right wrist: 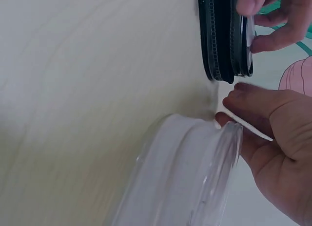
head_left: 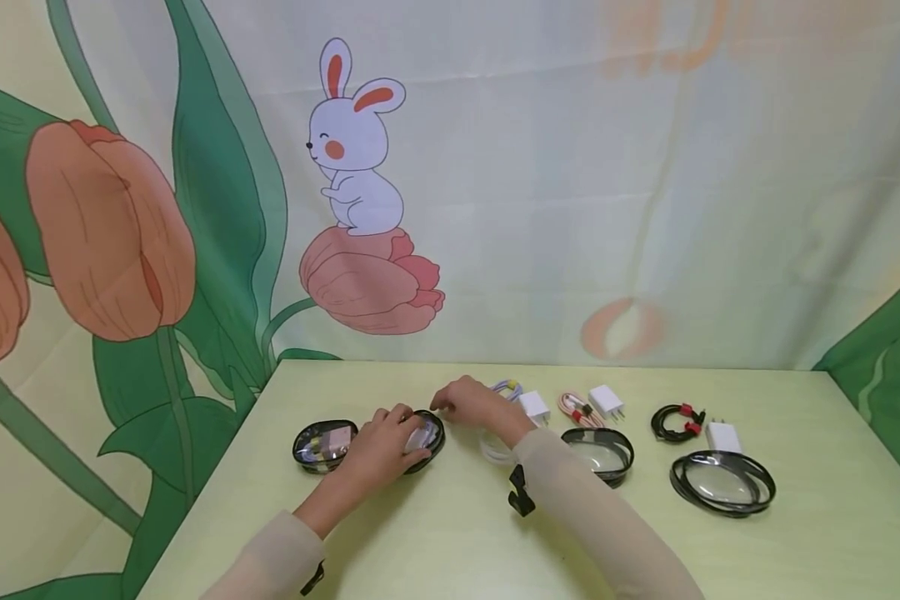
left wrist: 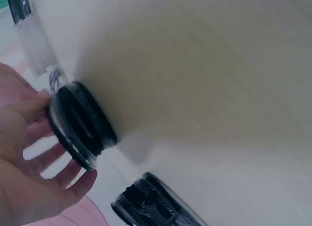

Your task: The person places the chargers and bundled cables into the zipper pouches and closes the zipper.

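Note:
My left hand (head_left: pixel 375 454) grips a small oval zip pouch (head_left: pixel 437 437) with black trim and a clear top, its thumb and fingers around the edges. In the left wrist view this pouch (left wrist: pixel 83 123) tilts within the hand. My right hand (head_left: pixel 474 404) hovers at the pouch's right end, fingers slightly bent, thumb and fingertips apart. The right wrist view shows those fingertips just beyond the pouch end, close to a white, clear-topped pouch (right wrist: pixel 180 172). A second black-trimmed pouch (head_left: pixel 337 440), with a pink item and cables inside, lies left of my left hand.
Behind the right hand lie a purple cable (head_left: pixel 507 387) and a white charger (head_left: pixel 534 407). Farther right are a pink cable (head_left: pixel 579 410), another charger (head_left: pixel 606 402), a black cable (head_left: pixel 675 423), a third charger (head_left: pixel 723 437), and black-trimmed pouches (head_left: pixel 722 483). A printed curtain (head_left: pixel 510 208) hangs behind the table.

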Demonstrator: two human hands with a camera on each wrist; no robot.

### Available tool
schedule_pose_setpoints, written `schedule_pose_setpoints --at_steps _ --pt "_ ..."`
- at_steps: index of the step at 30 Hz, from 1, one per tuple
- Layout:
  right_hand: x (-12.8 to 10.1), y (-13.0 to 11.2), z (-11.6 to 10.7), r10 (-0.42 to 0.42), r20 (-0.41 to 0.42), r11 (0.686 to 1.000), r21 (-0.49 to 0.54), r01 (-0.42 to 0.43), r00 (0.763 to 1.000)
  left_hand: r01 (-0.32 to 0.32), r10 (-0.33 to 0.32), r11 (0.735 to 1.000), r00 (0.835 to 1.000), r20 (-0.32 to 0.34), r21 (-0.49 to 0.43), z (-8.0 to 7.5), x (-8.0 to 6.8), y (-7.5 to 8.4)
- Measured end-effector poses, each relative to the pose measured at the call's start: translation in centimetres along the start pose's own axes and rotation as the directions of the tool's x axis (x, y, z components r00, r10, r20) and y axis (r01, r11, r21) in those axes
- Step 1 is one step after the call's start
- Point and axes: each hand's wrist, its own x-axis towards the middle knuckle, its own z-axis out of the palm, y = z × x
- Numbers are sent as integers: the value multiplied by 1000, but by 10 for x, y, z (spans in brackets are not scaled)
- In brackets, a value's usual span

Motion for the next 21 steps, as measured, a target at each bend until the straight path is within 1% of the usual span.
schedule_pose_setpoints --at_steps 3,7,9,11,13,18,21 --pt "4 3 4 -10 18 1000 -15 11 1000 -62 62 996 998 5 -65 -4 -1 -2" --pt "6 6 7 -9 50 999 -37 11 999 -159 162 973 987 4 -169 -7 -1 -10" --pt "7 7 9 -31 58 998 -52 34 998 -187 193 961 981 11 -204 -7 -1 -14" --pt "8 8 10 -53 58 996 -71 57 997 -189 200 954 979 24 -234 -6 -1 -15" --pt "8 9 11 -76 44 993 -92 80 996 -202 214 948 977 23 -246 -5 -1 -16" --pt "7 6 10 -103 -2 984 -143 102 995 -251 256 941 967 -10 -226 -3 0 -19" --pt "4 4 10 -93 8 976 -197 93 996 -216 227 949 974 22 -228 -1 0 -19"
